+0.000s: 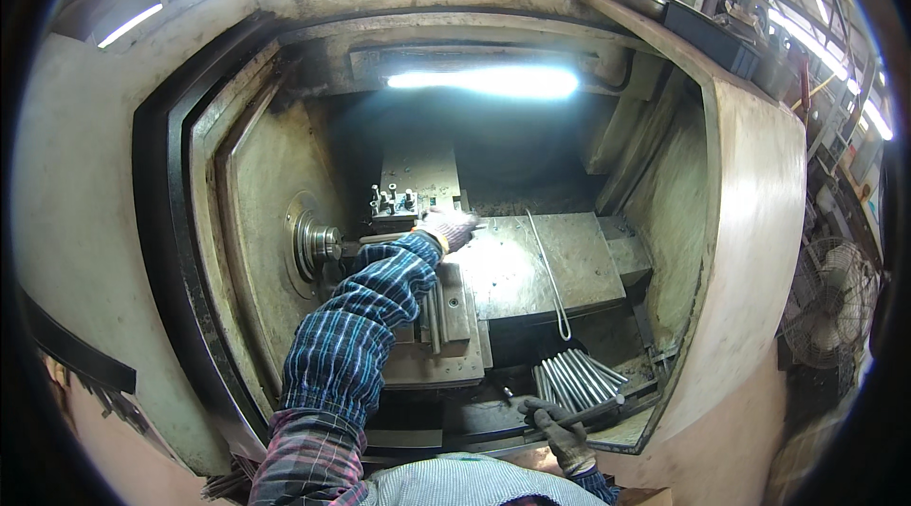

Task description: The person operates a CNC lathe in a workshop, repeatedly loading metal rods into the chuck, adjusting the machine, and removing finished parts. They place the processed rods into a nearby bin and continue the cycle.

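My left hand (450, 227), in a pale glove, reaches into a lathe beside the tool post (394, 204). Its fingers are closed around what looks like a slim metal rod (382, 238). One end of this rod points toward the round chuck (324, 242), and my sleeve and glove cover part of it. Low on the right, my right hand (566, 440), in a dark grey glove, grips a darker metal rod (600, 410). Just beyond that hand lies a bundle of shiny metal rods (575, 379).
A long thin hooked wire (548, 269) lies across the flat metal cover (590, 254). A lamp tube (484, 81) glows at the back. The machine housing (754, 212) frames the opening. Outside it on the right stands a fan (831, 302).
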`<state>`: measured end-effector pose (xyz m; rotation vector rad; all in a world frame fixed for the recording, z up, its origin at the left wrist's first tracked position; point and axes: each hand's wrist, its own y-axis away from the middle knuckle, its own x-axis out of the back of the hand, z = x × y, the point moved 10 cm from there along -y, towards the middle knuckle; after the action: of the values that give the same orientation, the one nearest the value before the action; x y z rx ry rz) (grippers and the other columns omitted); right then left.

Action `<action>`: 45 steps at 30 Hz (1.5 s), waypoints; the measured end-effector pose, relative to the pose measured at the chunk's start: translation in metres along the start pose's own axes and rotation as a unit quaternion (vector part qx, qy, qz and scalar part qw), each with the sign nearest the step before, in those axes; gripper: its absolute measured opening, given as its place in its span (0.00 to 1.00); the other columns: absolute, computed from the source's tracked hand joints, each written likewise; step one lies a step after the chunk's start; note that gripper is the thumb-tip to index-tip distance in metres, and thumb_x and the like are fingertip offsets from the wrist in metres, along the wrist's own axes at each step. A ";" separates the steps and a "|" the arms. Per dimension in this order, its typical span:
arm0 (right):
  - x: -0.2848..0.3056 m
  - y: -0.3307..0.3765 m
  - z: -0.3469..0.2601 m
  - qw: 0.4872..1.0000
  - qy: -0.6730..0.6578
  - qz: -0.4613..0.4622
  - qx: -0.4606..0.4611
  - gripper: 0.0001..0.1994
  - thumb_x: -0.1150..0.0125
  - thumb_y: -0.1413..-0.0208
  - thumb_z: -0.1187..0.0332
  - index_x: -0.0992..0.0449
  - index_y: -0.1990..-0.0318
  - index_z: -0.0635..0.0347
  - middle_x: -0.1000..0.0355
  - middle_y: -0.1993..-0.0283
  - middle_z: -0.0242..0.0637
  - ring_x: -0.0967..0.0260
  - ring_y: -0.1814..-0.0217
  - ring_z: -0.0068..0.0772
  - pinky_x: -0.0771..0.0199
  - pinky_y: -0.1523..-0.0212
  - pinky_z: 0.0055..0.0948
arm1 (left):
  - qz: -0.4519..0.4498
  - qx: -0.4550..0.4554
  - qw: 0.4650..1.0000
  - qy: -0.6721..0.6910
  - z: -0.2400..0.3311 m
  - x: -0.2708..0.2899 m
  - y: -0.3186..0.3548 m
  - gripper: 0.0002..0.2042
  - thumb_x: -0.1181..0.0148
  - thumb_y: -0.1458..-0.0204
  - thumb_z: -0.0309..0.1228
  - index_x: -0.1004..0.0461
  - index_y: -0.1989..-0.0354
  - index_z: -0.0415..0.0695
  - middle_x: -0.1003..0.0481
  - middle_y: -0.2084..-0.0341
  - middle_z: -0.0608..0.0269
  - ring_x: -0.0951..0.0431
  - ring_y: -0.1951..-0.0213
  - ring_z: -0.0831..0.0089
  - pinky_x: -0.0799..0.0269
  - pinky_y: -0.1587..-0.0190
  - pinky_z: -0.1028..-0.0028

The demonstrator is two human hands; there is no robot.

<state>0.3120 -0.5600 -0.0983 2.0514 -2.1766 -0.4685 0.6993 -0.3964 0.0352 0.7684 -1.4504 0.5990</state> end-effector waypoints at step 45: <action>-0.310 -0.324 -0.173 0.668 0.619 -0.250 0.329 0.17 0.41 0.37 0.59 0.23 0.41 0.46 0.22 0.46 0.42 0.24 0.44 0.48 0.25 0.45 0.42 | 0.717 0.485 0.467 0.180 -0.023 0.114 0.706 0.16 0.50 0.31 0.26 0.29 0.39 0.33 0.24 0.45 0.54 0.23 0.46 0.68 0.25 0.46 0.71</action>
<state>0.6957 -0.2902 0.0076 2.0604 -0.9011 1.4845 0.1788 0.0592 0.2186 -0.1060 -0.8944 2.8797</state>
